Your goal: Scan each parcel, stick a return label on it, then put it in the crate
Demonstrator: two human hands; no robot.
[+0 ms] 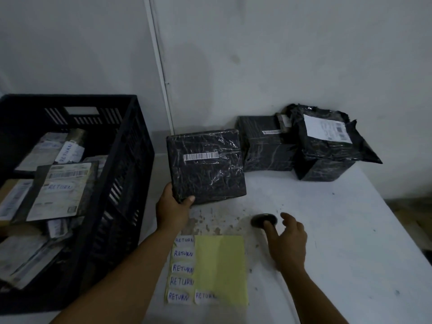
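Observation:
My left hand (174, 206) grips the near left corner of a black plastic-wrapped parcel (208, 174), tilted up so its white barcode strip (201, 156) faces me. My right hand (288, 239) hovers with fingers spread just right of a small black scanner (261, 220) lying on the table; its fingertips reach the scanner's edge. A yellow backing sheet (219, 265) with several white RETURN labels (183, 267) lies between my arms. The black crate (126, 183) stands at the left, holding several labelled parcels.
Two more black parcels (264, 148) (325, 146) sit against the wall at the back right, the right one with a white shipping label. The white table (350, 230) has its edge running down the right side. A wall stands close behind.

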